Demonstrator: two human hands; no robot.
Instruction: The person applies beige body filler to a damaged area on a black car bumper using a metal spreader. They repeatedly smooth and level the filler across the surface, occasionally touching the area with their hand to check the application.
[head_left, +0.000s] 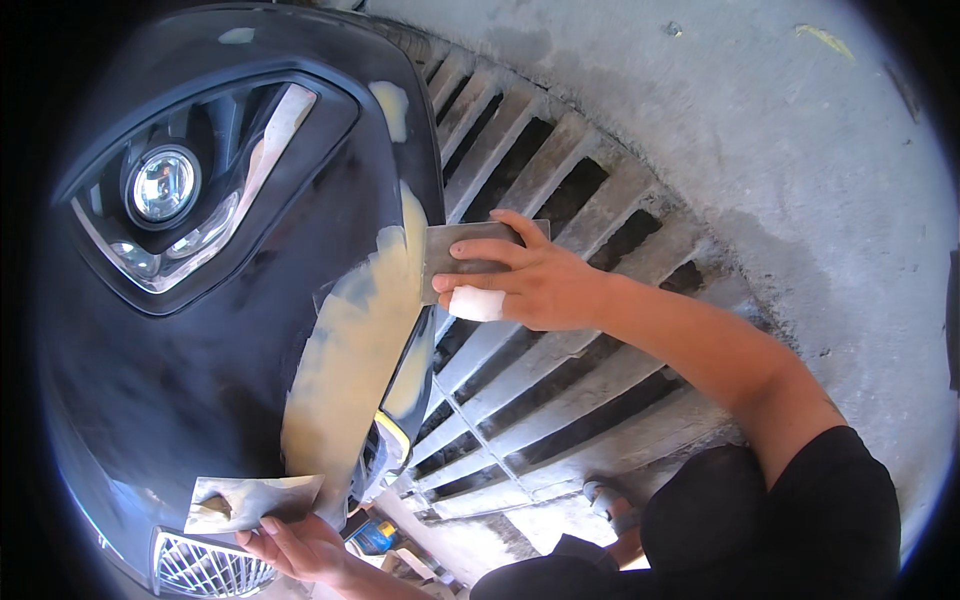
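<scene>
Beige body filler (355, 330) covers a broad strip of the dark car bumper (200, 390); its edges look streaked and thin. My right hand (540, 285) is closed on a flat metal putty spreader (470, 245), fingers laid over its face. The spreader's left edge touches the filler at the bumper's outer edge. White tape (476, 303) wraps one of that hand's fingers. Lower left, my left hand (305, 548) pinches a second flat metal plate (255, 503) by its edge. A dab of filler sits on this plate, in front of the bumper.
A headlight (165, 185) is set in the car at upper left, with a chrome grille (210, 565) at lower left. Smaller filler patches (391, 110) mark the car's edge. Below lies a slotted drain grate (560, 390) beside concrete (780, 150). A blue container (375, 537) stands low down.
</scene>
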